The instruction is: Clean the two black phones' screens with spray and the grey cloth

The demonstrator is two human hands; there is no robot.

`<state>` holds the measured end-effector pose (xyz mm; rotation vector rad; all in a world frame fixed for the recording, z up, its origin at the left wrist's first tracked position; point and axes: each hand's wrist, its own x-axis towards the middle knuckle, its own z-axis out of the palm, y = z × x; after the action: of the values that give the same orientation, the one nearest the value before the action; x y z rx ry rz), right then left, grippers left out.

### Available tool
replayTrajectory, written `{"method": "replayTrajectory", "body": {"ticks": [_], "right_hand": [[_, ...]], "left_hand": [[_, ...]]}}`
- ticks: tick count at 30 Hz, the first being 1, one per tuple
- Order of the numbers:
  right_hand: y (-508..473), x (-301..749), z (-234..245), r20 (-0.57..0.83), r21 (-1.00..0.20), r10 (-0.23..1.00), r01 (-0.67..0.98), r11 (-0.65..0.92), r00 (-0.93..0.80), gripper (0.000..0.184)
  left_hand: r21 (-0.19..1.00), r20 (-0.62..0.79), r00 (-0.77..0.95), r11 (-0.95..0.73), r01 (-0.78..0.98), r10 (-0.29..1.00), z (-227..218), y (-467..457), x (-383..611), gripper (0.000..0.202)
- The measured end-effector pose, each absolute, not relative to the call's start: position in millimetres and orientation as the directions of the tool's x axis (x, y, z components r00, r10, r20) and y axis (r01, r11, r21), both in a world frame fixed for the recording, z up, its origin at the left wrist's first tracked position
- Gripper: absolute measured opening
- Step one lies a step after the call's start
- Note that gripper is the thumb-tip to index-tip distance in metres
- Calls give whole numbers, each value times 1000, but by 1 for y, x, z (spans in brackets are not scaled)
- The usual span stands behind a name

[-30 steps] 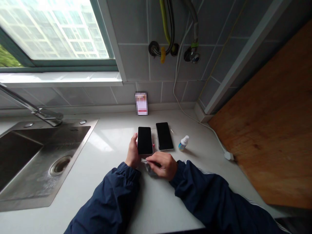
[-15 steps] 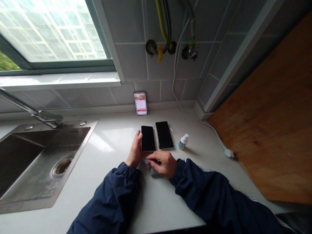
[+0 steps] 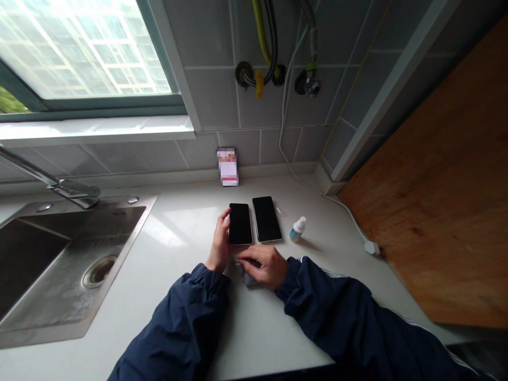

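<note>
from here i can see a window (image 3: 83,47) at the upper left, with a teal frame and a white sill (image 3: 95,129), a tower block (image 3: 99,53) beyond the glass and daylight falling pale across the white stone bench (image 3: 186,233), which has a stainless steel sink (image 3: 51,264) and a mixer tap (image 3: 75,189) set into it. the wall behind is grey tile (image 3: 214,100), with a yellow hose (image 3: 257,32) and two wall valves (image 3: 307,82) above a hanging white cable (image 3: 282,137). off to the right, past a grey trim strip (image 3: 391,90), stands an orange-brown wooden panel (image 3: 424,174).
</note>
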<state>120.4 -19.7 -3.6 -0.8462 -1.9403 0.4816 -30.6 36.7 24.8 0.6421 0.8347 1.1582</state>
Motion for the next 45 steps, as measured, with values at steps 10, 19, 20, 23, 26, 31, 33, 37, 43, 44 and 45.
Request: {"method": "replayTrajectory", "body": {"ticks": [10, 19, 20, 23, 26, 31, 33, 37, 43, 44, 45], "right_hand": [[-19, 121, -5, 580, -643, 727, 341, 686, -367, 13], [-19, 121, -6, 561, -655, 734, 337, 676, -382, 13], [-19, 121, -6, 561, -656, 735, 336, 676, -382, 13], [-19, 121, -6, 561, -658, 735, 334, 675, -381, 14], [-19, 121, -6, 561, -657, 734, 335, 676, -382, 14], [-18, 121, -7, 558, -649, 727, 336, 682, -399, 14], [-18, 121, -8, 557, -647, 727, 339, 683, -402, 15], [-18, 121, -8, 552, -649, 730, 342, 680, -404, 14], [-18, 121, -6, 542, -645, 728, 348, 680, -419, 13], [-18, 122, -5, 540, -644, 728, 350, 680, -421, 12], [-18, 122, -5, 538, -643, 729, 353, 680, -423, 12]], "left_hand": [[794, -196, 32, 178, -581, 980, 25, 42, -34, 64], [800, -238, 115, 262, -539, 964, 30, 41, -34, 63], [797, -247, 95, 258, -546, 964, 29, 41, -33, 61], [775, -262, 68, 251, -580, 963, 29, 40, -30, 54], [774, -263, 42, 236, -588, 964, 31, 37, -25, 47], [799, -286, -54, 207, -565, 957, 34, 30, -17, 33], [780, -309, -90, 198, -593, 947, 33, 28, -15, 32], [765, -339, -129, 193, -614, 932, 30, 25, -14, 28], [812, -338, -159, 202, -547, 928, 33, 24, -15, 29], [821, -322, -168, 187, -540, 932, 34, 23, -16, 30], [825, -311, -176, 173, -538, 934, 34, 23, -16, 31]]}}
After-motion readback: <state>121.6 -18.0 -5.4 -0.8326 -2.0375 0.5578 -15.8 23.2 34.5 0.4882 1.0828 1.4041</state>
